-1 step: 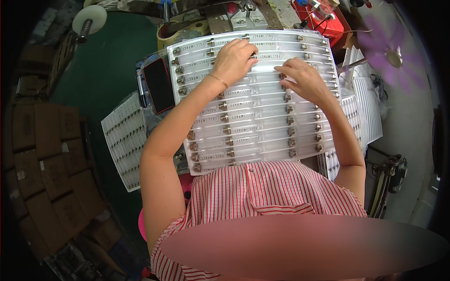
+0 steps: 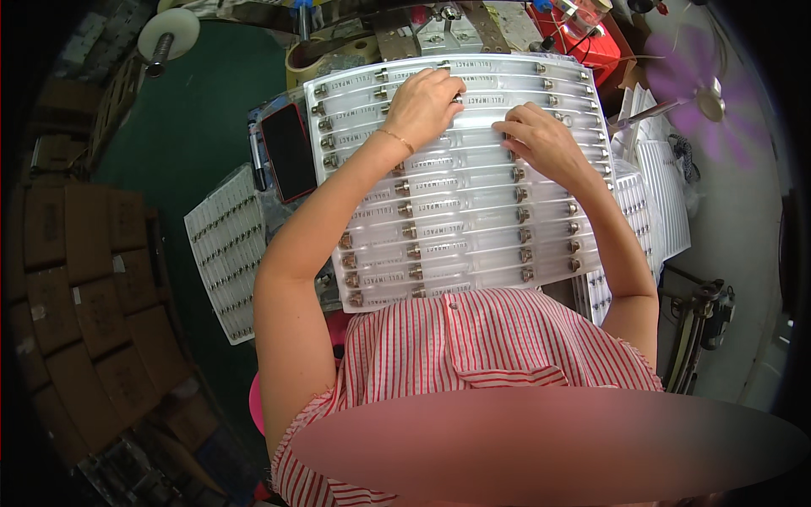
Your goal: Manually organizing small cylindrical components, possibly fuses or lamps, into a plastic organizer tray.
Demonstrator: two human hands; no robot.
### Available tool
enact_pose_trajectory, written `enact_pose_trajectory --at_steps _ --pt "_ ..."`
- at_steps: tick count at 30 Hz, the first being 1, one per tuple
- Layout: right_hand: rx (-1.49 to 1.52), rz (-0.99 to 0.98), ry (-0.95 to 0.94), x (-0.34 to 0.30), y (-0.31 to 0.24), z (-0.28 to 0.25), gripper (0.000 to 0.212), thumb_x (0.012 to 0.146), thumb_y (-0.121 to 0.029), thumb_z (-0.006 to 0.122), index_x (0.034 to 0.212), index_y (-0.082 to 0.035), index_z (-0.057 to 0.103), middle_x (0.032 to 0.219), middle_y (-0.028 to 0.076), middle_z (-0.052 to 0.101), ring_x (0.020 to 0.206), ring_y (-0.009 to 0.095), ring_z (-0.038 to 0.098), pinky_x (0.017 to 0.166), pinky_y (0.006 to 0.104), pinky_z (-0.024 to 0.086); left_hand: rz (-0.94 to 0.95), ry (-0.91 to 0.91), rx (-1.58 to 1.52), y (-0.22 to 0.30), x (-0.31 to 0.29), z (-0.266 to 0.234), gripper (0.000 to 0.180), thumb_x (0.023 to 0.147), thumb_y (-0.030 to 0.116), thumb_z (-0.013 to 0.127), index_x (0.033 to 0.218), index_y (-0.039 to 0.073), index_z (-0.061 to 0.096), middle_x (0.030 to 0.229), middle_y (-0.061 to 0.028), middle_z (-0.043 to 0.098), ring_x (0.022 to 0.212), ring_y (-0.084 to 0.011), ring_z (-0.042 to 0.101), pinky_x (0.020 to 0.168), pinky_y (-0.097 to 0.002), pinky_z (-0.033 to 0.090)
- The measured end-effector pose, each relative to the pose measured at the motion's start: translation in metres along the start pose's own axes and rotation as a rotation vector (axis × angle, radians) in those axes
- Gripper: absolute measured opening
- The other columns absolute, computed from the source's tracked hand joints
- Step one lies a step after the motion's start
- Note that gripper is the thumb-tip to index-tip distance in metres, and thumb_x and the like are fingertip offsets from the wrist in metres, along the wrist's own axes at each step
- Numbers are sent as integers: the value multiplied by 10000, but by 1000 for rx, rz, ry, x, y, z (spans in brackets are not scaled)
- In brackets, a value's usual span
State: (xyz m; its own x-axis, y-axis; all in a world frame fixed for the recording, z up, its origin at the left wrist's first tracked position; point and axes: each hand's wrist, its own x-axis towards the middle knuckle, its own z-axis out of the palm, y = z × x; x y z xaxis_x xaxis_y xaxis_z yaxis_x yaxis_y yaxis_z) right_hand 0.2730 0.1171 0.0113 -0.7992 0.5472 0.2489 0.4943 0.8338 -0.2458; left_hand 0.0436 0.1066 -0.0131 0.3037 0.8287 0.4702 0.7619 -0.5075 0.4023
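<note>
1. Big clear plastic tray lies across the person's lap and the bench edge, tilted toward the body; rows of long pockets with small metal fittings seated at the pocket ends, in about three columns.
2. Left hand rests on the upper rows near the tray's far edge; fingers curled down onto a fitting there; grip looks pinched on something small, but I cannot tell for sure, fingertips hidden.
3. Right hand lies palm down just right of the left hand, fingers spread and pressing the tray surface; grip loose, holding nothing that shows.
4. Progress, as a judgement: nearly every visible pocket already carries fittings, lower rows look full; what is left seems only the top rows under the hands; pockets covered by the hands can't be checked.
5. More trays of the same kind: one flat on the green bench to the left, a stack at right, partly under the main tray.
6. Dark phone in a red case touching the tray's left edge; purple fan far right; cardboard boxes lower left.
</note>
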Motion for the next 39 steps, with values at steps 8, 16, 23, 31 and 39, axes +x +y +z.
enact_pose_trajectory --at_steps 8,16,23,31,39 --pt "782 249 135 22 -12 -13 242 873 -159 616 1071 -19 624 913 62 668 726 111 636 658 262 491 -216 38 -379 41 -32 -55 285 864 219 616 1114 82 612 993 -88 625 871 -205 580 754 -309 478" --pt "1144 141 43 71 -35 -18 301 854 -101 628 1149 -47 598 1047 94 598 922 146 591 771 271 492 -540 7 -893 21 -40 -87 262 933 203 542 1123 29 587 854 -19 608 705 -60 543 636 -195 440" --pt "755 163 231 60 6 -28 331 826 -62 636 1156 -70 606 1090 69 623 889 120 590 768 268 495 -475 -74 -880 0 8 -55 325 921 313 546 1150 86 584 773 -24 617 678 -90 567 591 -239 460" --pt "631 360 571 61 94 -21 295 817 -172 662 1089 -58 650 908 58 685 781 122 620 712 250 481 104 137 482 -57 98 1 198 854 236 573 1032 174 632 765 -70 632 730 -254 639 596 -373 507" --pt "-66 -32 559 129 57 17 290 789 -184 670 1058 -86 623 1052 81 637 850 285 633 730 356 514 89 115 -28 21 -12 -9 256 787 256 655 1041 231 665 675 2 578 622 -174 570 559 -302 475"
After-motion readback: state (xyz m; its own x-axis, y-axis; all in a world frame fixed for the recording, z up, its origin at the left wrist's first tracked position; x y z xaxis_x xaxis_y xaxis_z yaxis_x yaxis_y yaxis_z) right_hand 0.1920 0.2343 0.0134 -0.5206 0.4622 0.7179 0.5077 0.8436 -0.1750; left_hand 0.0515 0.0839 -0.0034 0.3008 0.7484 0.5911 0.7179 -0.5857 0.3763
